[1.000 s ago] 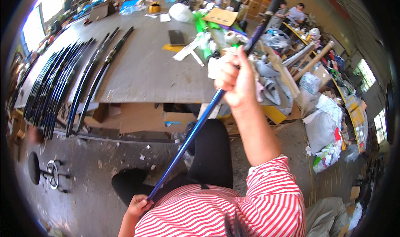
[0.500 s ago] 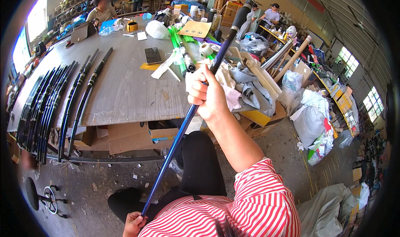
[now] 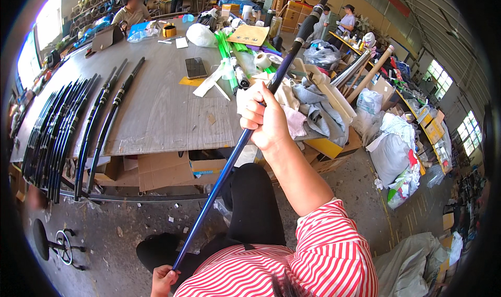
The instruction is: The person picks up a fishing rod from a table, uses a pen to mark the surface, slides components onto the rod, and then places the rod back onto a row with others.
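Note:
A dark blue fishing rod slants across my body, from low left to high right. Its thick black handle end points away over the table. My right hand is closed round the shaft at about mid-length; a bit of whitish material shows by its fingers, too unclear to name. Down by my lap, my left hand pinches the thin lower end. On the left of the table, several dark rods lie side by side, with two more rods just right of them.
A phone, green strips, tape roll and grey cloths lie on the table. Cardboard boxes sit underneath. White sacks stand to the right, a wheeled stool to the left. A person sits across the table.
The rod's handle end has swung slightly right and its tip has come into view. Both hands keep their grip. The whole view has shifted a little.

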Demonstrator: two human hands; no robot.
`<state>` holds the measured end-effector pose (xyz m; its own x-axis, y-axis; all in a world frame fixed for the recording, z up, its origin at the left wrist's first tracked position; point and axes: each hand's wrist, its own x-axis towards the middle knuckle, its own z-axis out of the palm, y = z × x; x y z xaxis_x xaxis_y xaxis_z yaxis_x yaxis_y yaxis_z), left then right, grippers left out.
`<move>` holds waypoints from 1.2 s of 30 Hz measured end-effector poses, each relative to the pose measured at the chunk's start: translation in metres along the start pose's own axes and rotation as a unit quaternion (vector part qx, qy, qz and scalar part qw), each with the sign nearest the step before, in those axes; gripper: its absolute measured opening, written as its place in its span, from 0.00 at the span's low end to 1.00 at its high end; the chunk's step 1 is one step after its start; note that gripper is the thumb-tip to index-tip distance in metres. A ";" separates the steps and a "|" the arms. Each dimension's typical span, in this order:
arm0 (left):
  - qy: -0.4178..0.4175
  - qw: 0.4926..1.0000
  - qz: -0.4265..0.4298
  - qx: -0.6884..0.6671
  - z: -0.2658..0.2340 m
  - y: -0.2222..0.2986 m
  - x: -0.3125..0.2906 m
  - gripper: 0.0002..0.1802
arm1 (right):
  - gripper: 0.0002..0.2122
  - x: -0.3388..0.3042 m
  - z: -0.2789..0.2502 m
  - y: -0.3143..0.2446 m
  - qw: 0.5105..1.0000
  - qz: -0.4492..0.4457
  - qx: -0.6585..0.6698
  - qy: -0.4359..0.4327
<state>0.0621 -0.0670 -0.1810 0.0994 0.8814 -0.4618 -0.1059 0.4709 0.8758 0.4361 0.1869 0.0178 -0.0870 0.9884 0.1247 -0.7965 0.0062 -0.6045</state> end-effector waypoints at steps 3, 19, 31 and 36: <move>0.020 0.995 0.039 0.090 -0.005 0.014 -0.006 0.17 | 0.15 0.003 -0.002 0.002 1.000 0.002 0.017 -0.004; 0.457 0.437 0.412 0.656 -0.022 0.044 -0.063 0.11 | 0.09 0.072 0.068 0.061 0.987 0.038 0.000 0.156; 0.158 0.889 0.002 0.430 -0.010 0.043 -0.143 0.14 | 0.20 0.099 0.083 0.119 0.978 0.199 0.058 0.031; 0.139 0.968 -0.203 0.055 -0.024 0.041 -0.171 0.15 | 0.21 0.123 0.065 0.169 0.951 0.280 0.128 -0.033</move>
<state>0.0168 -0.1977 -0.0691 -0.1610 0.6082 -0.7773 -0.0063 0.7869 0.6171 0.2517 0.2992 -0.0179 -0.5712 0.8138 -0.1074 -0.7326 -0.5644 -0.3805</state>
